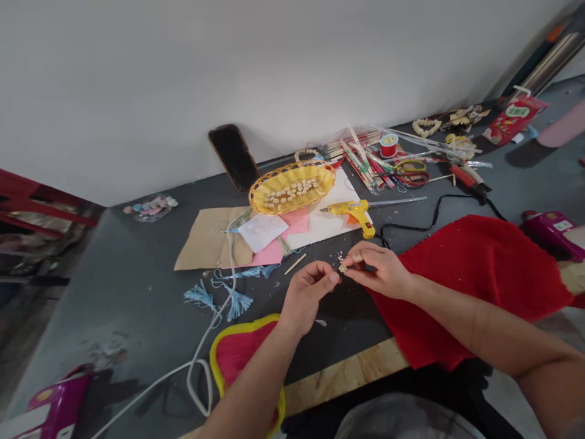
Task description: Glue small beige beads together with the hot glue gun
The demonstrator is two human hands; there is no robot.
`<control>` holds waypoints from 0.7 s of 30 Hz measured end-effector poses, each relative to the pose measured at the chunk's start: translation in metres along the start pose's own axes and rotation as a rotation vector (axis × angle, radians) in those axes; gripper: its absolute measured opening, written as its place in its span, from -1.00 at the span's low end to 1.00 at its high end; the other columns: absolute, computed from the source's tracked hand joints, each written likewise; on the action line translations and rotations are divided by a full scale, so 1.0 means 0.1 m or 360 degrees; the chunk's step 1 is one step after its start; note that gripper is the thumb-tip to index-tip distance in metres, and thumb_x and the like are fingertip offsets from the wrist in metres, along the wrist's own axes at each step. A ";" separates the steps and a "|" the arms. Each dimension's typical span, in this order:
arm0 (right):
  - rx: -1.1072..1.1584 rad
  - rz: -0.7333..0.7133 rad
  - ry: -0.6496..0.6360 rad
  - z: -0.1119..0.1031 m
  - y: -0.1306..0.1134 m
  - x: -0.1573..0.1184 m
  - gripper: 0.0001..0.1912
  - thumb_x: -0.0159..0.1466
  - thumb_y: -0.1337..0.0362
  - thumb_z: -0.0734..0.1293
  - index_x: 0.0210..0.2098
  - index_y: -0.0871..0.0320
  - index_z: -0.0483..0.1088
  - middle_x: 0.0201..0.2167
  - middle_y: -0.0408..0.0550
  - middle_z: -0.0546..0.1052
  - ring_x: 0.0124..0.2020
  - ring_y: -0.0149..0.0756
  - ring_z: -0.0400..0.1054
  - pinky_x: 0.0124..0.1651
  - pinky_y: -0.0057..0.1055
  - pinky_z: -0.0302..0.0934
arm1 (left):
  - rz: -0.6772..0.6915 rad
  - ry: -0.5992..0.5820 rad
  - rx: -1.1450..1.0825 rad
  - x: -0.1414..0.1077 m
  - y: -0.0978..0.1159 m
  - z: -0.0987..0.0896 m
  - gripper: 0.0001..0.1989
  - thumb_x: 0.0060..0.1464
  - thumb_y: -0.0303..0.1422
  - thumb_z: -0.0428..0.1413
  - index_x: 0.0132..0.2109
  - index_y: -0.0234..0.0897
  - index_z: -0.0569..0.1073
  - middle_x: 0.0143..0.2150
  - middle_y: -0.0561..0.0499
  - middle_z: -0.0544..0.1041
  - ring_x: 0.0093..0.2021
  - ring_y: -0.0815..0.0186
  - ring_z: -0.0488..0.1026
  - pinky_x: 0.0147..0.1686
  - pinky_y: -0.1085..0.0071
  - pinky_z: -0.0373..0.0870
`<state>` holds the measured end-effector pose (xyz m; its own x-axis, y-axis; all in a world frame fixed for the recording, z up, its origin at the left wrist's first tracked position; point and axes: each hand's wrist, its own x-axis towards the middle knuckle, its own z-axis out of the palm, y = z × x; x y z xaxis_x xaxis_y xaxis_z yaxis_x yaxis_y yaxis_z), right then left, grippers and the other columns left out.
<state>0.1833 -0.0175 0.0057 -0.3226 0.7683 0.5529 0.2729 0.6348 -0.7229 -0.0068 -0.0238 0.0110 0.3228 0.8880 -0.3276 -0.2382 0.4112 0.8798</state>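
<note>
My right hand [379,269] pinches a small pale flower-shaped piece [342,267] between thumb and fingertips, just above the dark table. My left hand [311,294] is closed, its thumb and forefinger pressed together right beside that piece; what they hold, if anything, is too small to make out. Pale crumbs lie on the table behind the fingertips. Beyond the hands, a yellow woven basket [260,200] holds several similar pale pieces. A yellow glue gun [359,212] lies on its side behind my right hand, with a clear glue stick in its back.
Red cloth [475,268] spreads under my right forearm. Blue tassels [237,303] and a white cable [196,360] lie left. A phone [234,157] leans on the wall. Scissors [411,172], a red thread spool [389,146] and pliers [466,175] sit at the back right.
</note>
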 end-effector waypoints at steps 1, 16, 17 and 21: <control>-0.0002 0.0011 -0.0001 0.00 0.00 0.00 -0.93 0.27 0.35 0.34 -0.24 0.18 0.41 -0.32 -0.02 0.49 -0.47 -0.45 0.32 -0.41 -0.50 0.33 | 0.0005 0.0000 0.0015 0.00 -0.01 -0.01 -0.73 -0.11 -0.25 0.34 -0.46 -0.34 0.46 -0.52 0.08 0.42 -0.50 0.46 0.23 -0.46 0.51 0.09; -0.0013 -0.0026 -0.0072 0.02 0.02 -0.01 -0.93 0.26 0.35 0.36 -0.24 0.18 0.42 -0.35 -0.02 0.49 -0.31 -0.37 0.41 -0.27 -0.47 0.39 | -0.0030 -0.0022 0.0011 0.00 0.01 0.03 -0.79 -0.12 -0.26 0.35 -0.39 -0.32 0.59 -0.53 0.08 0.46 -0.51 0.51 0.24 -0.47 0.56 0.11; -0.0005 -0.0009 -0.0077 0.01 0.02 -0.01 -0.91 0.26 0.33 0.37 -0.22 0.18 0.42 -0.34 -0.02 0.49 -0.34 -0.38 0.40 -0.30 -0.47 0.39 | -0.0029 -0.0014 0.0024 0.01 0.00 0.03 -0.78 -0.12 -0.25 0.35 -0.39 -0.33 0.59 -0.54 0.08 0.46 -0.51 0.51 0.24 -0.48 0.56 0.11; -0.0019 0.0005 -0.0095 0.00 0.04 -0.02 -0.82 0.31 0.34 0.32 -0.09 0.21 0.39 -0.30 0.02 0.50 -0.34 -0.37 0.40 -0.28 -0.43 0.39 | -0.0023 -0.0002 0.0060 0.01 -0.01 0.02 -0.77 -0.13 -0.25 0.35 -0.37 -0.33 0.59 -0.49 0.04 0.51 -0.48 0.48 0.28 -0.46 0.55 0.14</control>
<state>0.1848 -0.0169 0.0017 -0.3748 0.7643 0.5247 0.2849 0.6336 -0.7193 -0.0042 -0.0236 0.0102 0.3274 0.8815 -0.3402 -0.1988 0.4162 0.8873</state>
